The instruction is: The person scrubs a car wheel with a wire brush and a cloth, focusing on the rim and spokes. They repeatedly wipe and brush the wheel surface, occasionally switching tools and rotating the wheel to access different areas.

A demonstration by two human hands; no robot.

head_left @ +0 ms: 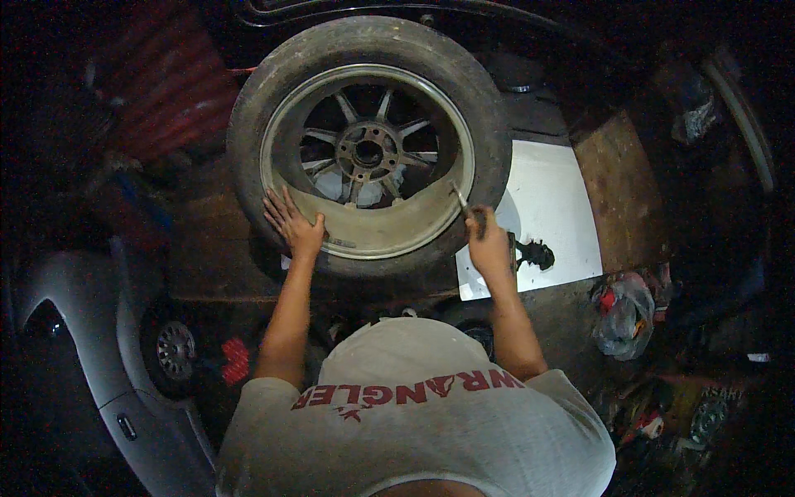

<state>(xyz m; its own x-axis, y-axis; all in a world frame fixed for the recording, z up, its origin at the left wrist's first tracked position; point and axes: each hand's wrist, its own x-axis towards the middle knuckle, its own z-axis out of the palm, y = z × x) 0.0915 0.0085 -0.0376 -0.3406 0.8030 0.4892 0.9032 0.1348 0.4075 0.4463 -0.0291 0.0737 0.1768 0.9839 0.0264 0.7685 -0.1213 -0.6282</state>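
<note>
A car wheel (370, 31), its grey tyre mounted on a spoked metal rim, lies with its hollow inner side facing up in front of me. My left hand (296, 225) rests with spread fingers on the near left part of the rim, with nothing in its grasp. At the near right, my right hand (489, 244) is closed around a slim hand tool (460, 197) with a pale metal tip. That tip meets the rim's edge. Fingers and blur hide most of the tool's handle, so its exact kind is unclear.
Right of the wheel lies a white sheet (559, 186) with a dark figure on it, beside a brown board (617, 178). A clear plastic bag (625, 323) sits nearer me. A silver car (74, 286) stands at the left, below red corrugated sheeting (166, 99).
</note>
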